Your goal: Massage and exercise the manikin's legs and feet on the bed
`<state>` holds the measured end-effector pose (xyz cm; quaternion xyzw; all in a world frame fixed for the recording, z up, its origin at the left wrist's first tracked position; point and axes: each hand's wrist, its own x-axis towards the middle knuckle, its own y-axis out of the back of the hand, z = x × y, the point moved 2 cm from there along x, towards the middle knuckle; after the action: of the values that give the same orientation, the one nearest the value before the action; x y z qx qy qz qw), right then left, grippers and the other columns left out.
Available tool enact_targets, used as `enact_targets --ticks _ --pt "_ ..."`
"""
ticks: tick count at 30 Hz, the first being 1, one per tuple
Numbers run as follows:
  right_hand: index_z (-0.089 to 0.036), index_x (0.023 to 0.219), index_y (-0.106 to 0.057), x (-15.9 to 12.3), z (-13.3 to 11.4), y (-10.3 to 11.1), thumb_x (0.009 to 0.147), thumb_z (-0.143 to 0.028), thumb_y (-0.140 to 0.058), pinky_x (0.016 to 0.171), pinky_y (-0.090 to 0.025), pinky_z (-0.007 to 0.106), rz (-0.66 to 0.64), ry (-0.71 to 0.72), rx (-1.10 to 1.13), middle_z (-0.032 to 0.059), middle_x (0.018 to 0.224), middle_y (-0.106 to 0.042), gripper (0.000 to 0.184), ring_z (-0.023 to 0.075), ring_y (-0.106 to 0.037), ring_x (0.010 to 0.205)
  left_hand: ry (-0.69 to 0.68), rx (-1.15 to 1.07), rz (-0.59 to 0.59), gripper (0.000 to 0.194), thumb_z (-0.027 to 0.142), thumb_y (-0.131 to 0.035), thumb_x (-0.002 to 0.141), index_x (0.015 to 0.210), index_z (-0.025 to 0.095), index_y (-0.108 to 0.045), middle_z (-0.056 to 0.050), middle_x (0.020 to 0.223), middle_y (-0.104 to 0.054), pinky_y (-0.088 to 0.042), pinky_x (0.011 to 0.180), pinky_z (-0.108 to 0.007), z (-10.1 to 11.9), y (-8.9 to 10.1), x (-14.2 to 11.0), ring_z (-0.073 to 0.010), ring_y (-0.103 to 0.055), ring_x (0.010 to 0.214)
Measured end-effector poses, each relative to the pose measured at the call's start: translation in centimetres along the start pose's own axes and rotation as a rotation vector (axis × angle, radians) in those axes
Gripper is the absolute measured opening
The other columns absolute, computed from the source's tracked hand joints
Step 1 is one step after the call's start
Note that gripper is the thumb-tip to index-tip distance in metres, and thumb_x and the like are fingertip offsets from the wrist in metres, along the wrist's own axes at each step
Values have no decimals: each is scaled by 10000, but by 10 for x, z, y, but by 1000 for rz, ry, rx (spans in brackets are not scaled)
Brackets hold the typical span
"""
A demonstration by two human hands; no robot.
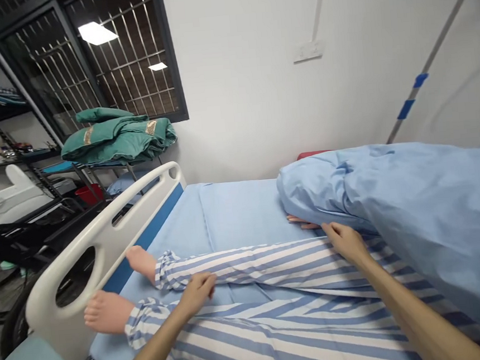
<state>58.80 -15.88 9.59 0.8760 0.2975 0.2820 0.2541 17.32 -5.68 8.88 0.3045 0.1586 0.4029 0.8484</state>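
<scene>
Left hand (197, 293) resting half-open on striped pajama trousers (273, 272) of manikin (107, 311); right hand (346, 242) resting likewise beside blue blanket (419, 214); grip on cloth: cannot tell.

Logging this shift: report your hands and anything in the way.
Left hand, right hand on striped trouser legs. Blue blanket beside right hand. Bare feet by white bed rail.

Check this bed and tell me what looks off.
The pale blue blanket is bunched over one end of the bed, leaving the striped pajama legs and bare feet uncovered, while fingers poke out oddly from under its edge.
</scene>
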Motion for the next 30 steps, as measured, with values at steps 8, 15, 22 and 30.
enact_targets --ticks 8,15,22,30 --pt "-211 528 -335 -161 -151 -89 803 -543 -376 491 -281 243 -291 120 259 -30 491 -359 433 125 -364 499 126 320 323 303 331 -345 838 639 209 -538 -7 648 -598 -339 670 -250 -86 62 -71 -145 -527 658" --pt "-189 539 -404 -250 -272 -179 882 -366 -371 500 -205 243 -434 271 250 -33 483 -427 387 103 -388 483 72 281 266 313 329 -312 858 626 198 -475 5 621 -561 -312 638 -238 -89 65 -70 -132 -511 634" --pt "-201 573 -472 -269 -277 -219 892 -286 -342 519 -161 280 -320 222 24 6 519 -537 355 133 -461 498 35 27 327 368 386 -329 852 546 187 -381 44 499 -416 -278 559 -225 -78 85 -76 -102 -406 531" --pt "-201 518 -429 -268 -269 -217 893 -316 -336 504 -186 263 -292 201 138 -18 461 -457 403 119 -396 463 19 69 382 379 386 -342 848 537 181 -413 25 505 -464 -279 542 -228 -80 81 -76 -107 -436 524"
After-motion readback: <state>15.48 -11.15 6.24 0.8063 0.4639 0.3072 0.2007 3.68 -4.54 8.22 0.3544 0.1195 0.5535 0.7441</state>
